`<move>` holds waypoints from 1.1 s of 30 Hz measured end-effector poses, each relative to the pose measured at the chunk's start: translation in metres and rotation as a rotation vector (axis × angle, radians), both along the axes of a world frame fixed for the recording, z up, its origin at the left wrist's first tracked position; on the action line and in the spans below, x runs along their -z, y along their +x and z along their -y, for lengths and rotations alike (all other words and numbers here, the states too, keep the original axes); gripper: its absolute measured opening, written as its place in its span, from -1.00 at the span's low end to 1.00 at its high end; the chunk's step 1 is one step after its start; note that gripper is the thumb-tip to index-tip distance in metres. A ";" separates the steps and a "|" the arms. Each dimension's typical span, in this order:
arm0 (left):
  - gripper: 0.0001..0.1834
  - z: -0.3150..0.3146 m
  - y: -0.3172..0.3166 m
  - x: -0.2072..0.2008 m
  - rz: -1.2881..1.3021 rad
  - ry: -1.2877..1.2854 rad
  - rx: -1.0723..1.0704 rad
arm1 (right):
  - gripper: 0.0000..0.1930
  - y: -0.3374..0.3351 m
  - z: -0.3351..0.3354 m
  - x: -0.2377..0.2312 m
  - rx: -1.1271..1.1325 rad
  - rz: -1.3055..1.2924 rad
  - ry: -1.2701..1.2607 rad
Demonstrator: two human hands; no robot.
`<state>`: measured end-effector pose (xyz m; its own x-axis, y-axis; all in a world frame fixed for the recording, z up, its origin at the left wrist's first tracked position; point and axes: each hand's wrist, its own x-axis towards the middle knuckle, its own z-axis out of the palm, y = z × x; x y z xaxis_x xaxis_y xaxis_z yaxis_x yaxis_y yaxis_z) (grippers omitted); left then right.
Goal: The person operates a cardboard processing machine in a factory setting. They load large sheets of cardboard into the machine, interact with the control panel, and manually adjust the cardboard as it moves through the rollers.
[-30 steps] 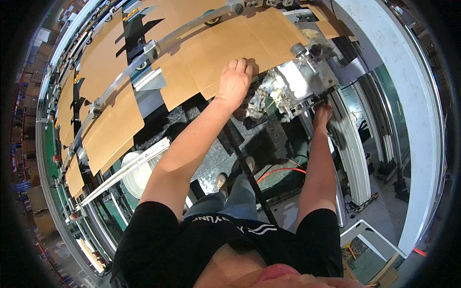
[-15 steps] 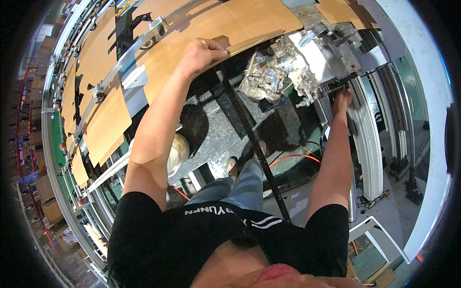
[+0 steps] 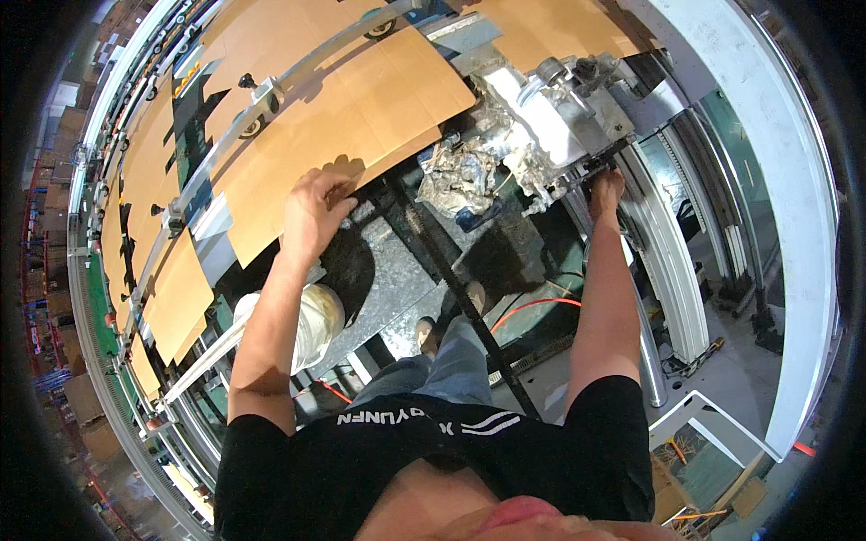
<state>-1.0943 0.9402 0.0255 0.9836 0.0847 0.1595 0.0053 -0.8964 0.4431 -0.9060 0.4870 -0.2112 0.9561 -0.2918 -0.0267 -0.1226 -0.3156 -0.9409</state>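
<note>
My left hand [image 3: 315,209] is at the near edge of a brown cardboard sheet [image 3: 361,117]. Its fingers are slightly bent and the thumb stands apart from them; no firm grip on the sheet shows. My right hand [image 3: 608,191] reaches up to the underside of a metal machine head [image 3: 591,122], fingers curled on a part there that is hidden. Crumpled, glue-stained plastic wrap [image 3: 458,180] hangs from the left side of that head, close to the sheet's right corner.
A bar with rollers [image 3: 311,68] crosses above the sheets. More cardboard [image 3: 550,32] lies beyond the head. A dark toothed bar [image 3: 451,279] runs between my arms. At lower left is a whitish plastic-covered bucket [image 3: 317,325]. White rails [image 3: 672,270] stand at right; an orange hose [image 3: 532,302] lies below.
The cardboard sheet has shifted left, away from the machine head. My left hand has moved left and nearer to me, its pinch on the edge loosened. My right hand stays at the head.
</note>
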 end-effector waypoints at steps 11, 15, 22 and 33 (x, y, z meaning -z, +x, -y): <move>-0.43 0.053 0.012 0.000 0.197 0.233 0.044 | -0.79 -0.012 -0.014 -0.025 0.019 0.083 -0.105; -0.38 0.037 0.003 -0.002 0.233 0.264 -0.130 | -0.73 -0.002 0.004 0.014 -0.004 0.193 -0.134; -0.28 -0.092 -0.104 0.026 0.119 0.318 -0.585 | -0.72 0.001 0.012 0.043 -0.031 0.342 -0.287; -0.47 -0.221 -0.240 0.096 0.329 -0.467 -1.113 | -0.63 -0.101 -0.038 -0.080 0.236 0.140 -0.353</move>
